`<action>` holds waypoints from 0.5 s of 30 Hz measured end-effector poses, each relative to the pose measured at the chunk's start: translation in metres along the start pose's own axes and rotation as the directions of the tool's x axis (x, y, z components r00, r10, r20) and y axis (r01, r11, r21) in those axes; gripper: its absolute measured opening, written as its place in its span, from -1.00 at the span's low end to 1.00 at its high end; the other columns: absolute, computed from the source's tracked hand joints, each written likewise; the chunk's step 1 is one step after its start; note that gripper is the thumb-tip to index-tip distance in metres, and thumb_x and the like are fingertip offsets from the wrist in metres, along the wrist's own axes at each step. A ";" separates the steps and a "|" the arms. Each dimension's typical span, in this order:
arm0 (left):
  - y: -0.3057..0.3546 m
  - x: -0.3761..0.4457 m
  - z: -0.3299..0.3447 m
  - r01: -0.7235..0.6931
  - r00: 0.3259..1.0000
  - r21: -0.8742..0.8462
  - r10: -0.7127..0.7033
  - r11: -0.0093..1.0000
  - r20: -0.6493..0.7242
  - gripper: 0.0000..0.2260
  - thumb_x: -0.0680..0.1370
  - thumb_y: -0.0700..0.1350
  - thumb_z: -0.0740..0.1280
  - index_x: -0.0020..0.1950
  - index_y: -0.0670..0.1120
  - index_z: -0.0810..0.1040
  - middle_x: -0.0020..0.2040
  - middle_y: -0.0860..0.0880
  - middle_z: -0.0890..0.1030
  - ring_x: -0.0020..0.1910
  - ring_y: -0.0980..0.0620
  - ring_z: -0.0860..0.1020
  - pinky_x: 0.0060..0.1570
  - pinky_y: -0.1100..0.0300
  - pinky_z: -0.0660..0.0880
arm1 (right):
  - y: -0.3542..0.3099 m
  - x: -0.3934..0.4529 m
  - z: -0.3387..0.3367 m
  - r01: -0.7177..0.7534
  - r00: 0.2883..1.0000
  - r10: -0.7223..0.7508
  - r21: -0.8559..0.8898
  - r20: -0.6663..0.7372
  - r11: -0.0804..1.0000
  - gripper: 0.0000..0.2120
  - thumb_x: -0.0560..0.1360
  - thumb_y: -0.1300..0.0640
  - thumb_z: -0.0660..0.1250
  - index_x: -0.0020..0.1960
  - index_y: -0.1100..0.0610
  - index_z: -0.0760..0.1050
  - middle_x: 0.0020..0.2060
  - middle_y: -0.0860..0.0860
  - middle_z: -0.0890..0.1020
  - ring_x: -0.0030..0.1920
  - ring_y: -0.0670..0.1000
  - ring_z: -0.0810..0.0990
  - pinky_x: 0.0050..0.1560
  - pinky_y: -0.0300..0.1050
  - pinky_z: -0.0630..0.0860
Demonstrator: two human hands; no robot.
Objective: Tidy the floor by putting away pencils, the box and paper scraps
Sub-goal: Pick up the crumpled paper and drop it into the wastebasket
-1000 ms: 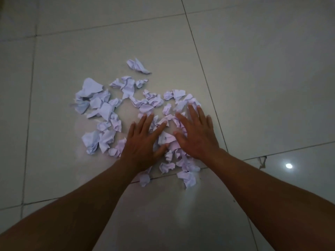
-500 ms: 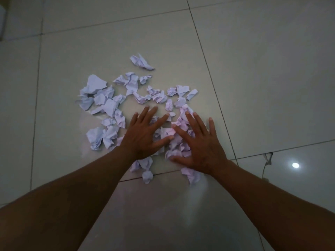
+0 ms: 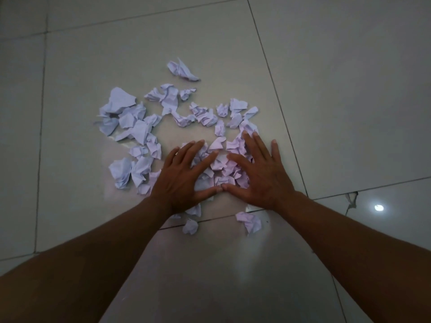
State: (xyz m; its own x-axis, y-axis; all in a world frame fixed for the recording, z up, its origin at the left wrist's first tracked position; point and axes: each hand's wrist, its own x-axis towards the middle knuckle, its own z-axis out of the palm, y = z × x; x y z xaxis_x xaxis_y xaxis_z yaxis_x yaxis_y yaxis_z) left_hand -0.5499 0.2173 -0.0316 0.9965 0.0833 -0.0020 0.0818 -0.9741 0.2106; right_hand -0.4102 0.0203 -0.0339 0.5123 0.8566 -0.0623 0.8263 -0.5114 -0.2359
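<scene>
Several crumpled white paper scraps (image 3: 130, 117) lie scattered over a pale tiled floor. My left hand (image 3: 184, 176) and my right hand (image 3: 258, 173) lie flat on the floor with fingers spread, thumb tips nearly touching. Between them sits a bunched heap of scraps (image 3: 221, 166), framed by both hands. Two loose scraps (image 3: 249, 221) lie nearer to me, behind the wrists. One scrap (image 3: 183, 71) lies apart at the far side. No pencils or box show in this view.
Grey grout lines (image 3: 275, 89) cross the glossy floor tiles. A chipped spot (image 3: 351, 201) marks the tile joint at the right, beside a bright lamp reflection (image 3: 379, 207). My forearms fill the lower corners of the view.
Both hands have slid toward me across the floor and drawn closer together, sweeping the right-hand scraps into a tighter heap. The thumbs now almost meet.
</scene>
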 end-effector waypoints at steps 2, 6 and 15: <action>-0.002 0.004 -0.001 -0.017 0.999 0.023 0.018 1.000 -0.031 -0.26 0.51 0.43 0.13 0.57 0.03 0.25 0.46 -0.19 0.35 0.42 -0.21 0.33 0.41 -0.13 0.26 | 0.000 0.003 0.004 0.042 0.997 -0.039 0.042 -0.066 0.998 -0.37 0.45 -0.42 0.17 0.36 -0.05 0.44 0.52 0.15 0.26 0.56 0.17 0.12 0.48 0.34 0.05; -0.006 0.011 0.001 -0.084 0.996 0.037 0.085 0.996 -0.038 -0.29 0.53 0.39 0.16 0.57 0.02 0.26 0.44 -0.19 0.38 0.40 -0.21 0.35 0.39 -0.13 0.28 | 0.001 0.003 0.011 0.176 0.960 -0.153 0.079 -0.235 0.981 -0.57 0.49 -0.17 0.34 0.21 0.09 0.50 0.26 0.16 0.51 0.30 0.18 0.46 0.39 0.20 0.32; -0.002 0.024 0.007 -0.131 0.984 0.070 0.138 0.989 -0.110 -0.61 0.63 0.17 0.15 0.25 -0.05 0.54 0.26 -0.17 0.54 0.18 -0.21 0.47 0.04 -0.05 0.41 | -0.006 -0.002 0.011 0.126 0.957 -0.125 -0.013 -0.262 0.992 -0.53 0.50 -0.07 0.27 0.33 0.12 0.47 0.06 0.14 0.61 -0.06 0.19 0.57 -0.18 0.03 0.49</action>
State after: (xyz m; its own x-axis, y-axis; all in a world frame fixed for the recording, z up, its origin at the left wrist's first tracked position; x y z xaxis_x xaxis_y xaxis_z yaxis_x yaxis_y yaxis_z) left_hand -0.5257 0.2200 -0.0391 0.9905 -0.0297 0.1344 -0.0487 -0.9889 0.1400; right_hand -0.4191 0.0221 -0.0425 0.4486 0.8652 0.2242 0.8871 -0.4005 -0.2294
